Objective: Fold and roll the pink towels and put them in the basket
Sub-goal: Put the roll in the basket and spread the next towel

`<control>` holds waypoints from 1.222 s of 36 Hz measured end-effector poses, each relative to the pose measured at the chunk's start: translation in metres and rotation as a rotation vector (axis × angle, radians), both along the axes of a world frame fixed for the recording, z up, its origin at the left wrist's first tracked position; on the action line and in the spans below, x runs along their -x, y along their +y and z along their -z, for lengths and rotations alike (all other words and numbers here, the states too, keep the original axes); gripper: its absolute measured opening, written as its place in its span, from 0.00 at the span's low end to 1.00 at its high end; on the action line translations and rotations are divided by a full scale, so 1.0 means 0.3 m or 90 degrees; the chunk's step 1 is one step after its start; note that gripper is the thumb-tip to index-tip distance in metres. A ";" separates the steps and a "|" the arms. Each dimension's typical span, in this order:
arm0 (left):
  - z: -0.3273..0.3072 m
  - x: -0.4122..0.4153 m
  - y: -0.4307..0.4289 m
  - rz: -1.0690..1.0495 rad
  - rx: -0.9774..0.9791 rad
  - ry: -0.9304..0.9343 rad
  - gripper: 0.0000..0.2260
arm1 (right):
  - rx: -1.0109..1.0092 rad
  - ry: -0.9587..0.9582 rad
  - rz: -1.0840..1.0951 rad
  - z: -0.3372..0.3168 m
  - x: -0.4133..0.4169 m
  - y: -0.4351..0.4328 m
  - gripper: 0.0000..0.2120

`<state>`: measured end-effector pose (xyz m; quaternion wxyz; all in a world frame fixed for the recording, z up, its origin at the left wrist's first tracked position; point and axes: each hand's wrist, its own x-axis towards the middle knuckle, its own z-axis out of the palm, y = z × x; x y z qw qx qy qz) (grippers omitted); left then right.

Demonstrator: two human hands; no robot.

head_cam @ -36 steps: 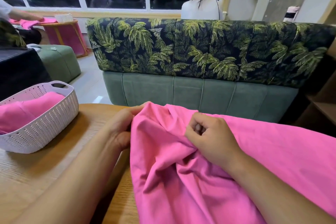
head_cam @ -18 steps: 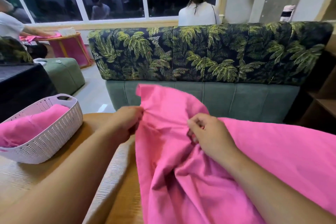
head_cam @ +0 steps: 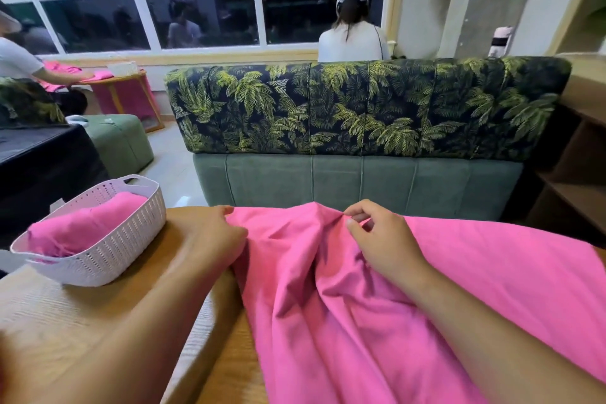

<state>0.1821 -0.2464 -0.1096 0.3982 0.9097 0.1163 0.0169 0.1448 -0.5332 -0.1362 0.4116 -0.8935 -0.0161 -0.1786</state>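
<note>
Straightening the pink towel (head_cam: pixel 360 305) on the table (head_cam: pixel 82 321), pinching its far edge with the right hand (head_cam: pixel 383 239), seemingly gripping its corner with the left hand (head_cam: pixel 213 236); needing flattening before folding.

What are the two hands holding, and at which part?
Both grip the pink towel along its far edge: the left hand at the left corner, the right hand pinching a raised fold further right.

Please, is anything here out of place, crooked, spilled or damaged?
Nothing looks damaged or spilled. The pink towel lies wrinkled and bunched on the table, gripped at its far edge by the left hand and right hand. The basket sits upright with another pink towel inside.
</note>
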 end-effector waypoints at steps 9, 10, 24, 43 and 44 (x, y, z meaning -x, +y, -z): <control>0.015 0.253 -0.117 0.114 -0.166 -0.049 0.16 | 0.034 0.042 0.060 -0.078 0.260 -0.004 0.07; 0.024 0.287 -0.126 0.138 -0.160 -0.055 0.12 | 0.040 0.053 0.066 -0.076 0.302 -0.003 0.07; 0.161 0.755 -0.118 0.320 -0.209 -0.153 0.13 | 0.323 0.169 0.199 0.009 0.932 0.072 0.24; 0.142 0.803 0.073 0.290 -0.327 -0.018 0.21 | 0.318 0.260 0.094 0.083 1.075 -0.282 0.40; 0.145 0.782 0.092 0.289 -0.333 -0.020 0.25 | 0.327 0.269 0.079 0.076 1.068 -0.312 0.38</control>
